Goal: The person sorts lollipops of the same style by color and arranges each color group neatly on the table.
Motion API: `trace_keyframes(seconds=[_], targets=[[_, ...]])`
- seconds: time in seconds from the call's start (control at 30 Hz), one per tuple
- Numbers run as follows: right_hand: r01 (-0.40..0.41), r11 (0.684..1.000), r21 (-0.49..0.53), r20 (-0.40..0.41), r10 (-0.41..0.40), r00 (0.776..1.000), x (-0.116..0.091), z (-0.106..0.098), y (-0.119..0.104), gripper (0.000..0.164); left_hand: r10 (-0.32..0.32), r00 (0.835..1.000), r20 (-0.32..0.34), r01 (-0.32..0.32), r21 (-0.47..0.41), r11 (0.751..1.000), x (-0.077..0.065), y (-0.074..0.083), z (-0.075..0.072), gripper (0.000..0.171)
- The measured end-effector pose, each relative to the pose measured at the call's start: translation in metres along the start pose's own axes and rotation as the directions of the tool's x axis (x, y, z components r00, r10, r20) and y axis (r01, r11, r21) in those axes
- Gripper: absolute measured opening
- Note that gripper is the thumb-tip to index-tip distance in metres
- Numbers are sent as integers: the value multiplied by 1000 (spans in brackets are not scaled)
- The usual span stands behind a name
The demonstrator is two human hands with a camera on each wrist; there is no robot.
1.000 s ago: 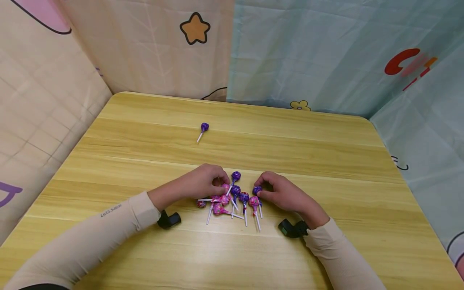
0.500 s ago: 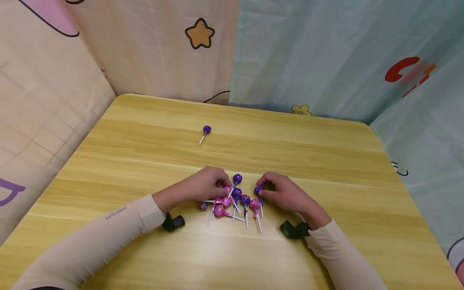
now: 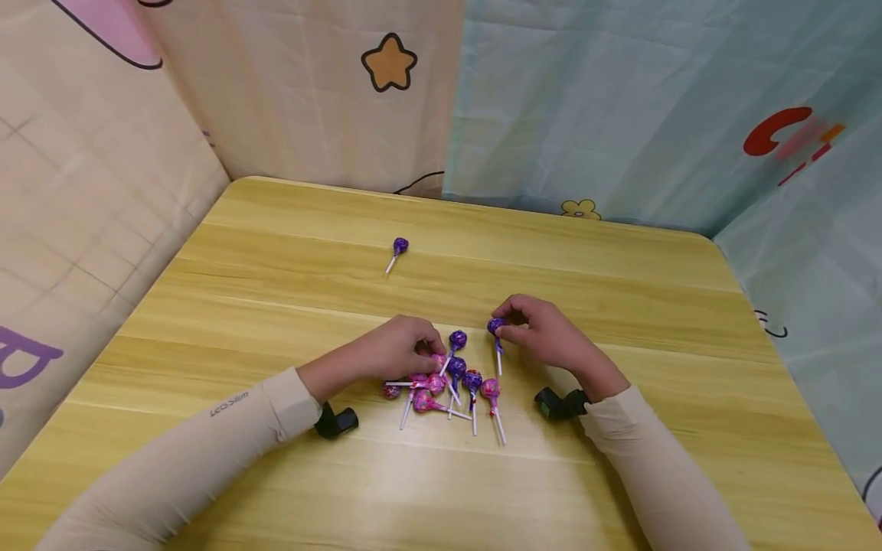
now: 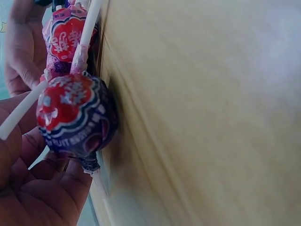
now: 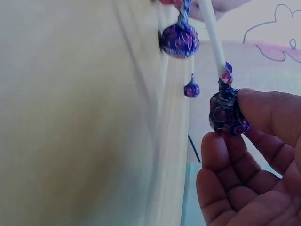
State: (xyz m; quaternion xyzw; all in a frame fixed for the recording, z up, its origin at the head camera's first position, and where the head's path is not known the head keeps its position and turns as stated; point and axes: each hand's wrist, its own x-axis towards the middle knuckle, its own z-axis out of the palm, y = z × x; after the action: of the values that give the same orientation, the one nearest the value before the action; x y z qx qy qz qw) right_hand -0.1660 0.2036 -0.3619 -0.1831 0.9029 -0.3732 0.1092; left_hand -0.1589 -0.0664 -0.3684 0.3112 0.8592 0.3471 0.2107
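My right hand pinches a purple-wrapped lollipop by its head, thumb against fingers, its white stick hanging down. In the right wrist view that lollipop is off the tabletop. My left hand has thumb and fingertips curled at a pink lollipop on the left of a loose pile. In the left wrist view a red-and-purple lollipop hides much of this pinch. Beside the left hand lie further pink lollipops and purple ones, sticks crossing.
A lone purple lollipop lies toward the back of the wooden table. Patterned curtains hang along the back and sides. A black wrist camera sits by the left wrist, another camera by the right.
My right hand has lifted the purple lollipop and carried it away from the pile, toward the back of the table. The left hand stays at the pink lollipop. The head view has shifted slightly.
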Motion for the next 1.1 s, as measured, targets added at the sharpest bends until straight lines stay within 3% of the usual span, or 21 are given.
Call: trace_keyframes(seconds=[0.33, 0.67, 1.1], targets=[[15, 1000, -10, -37, -15, 999, 27, -15, -5, 14, -19, 1000, -8, 19, -1, 1000, -1, 4, -1, 5], [38, 999, -28, -18, -38, 999, 64, -21, -5, 15, -34, 999, -7, 33, -17, 999, -1, 5, 0, 6], [16, 997, 74, -7, -16, 1000, 109, -24, -10, 18, -24, 1000, 6, 24, -43, 999, 0, 5, 0, 4]])
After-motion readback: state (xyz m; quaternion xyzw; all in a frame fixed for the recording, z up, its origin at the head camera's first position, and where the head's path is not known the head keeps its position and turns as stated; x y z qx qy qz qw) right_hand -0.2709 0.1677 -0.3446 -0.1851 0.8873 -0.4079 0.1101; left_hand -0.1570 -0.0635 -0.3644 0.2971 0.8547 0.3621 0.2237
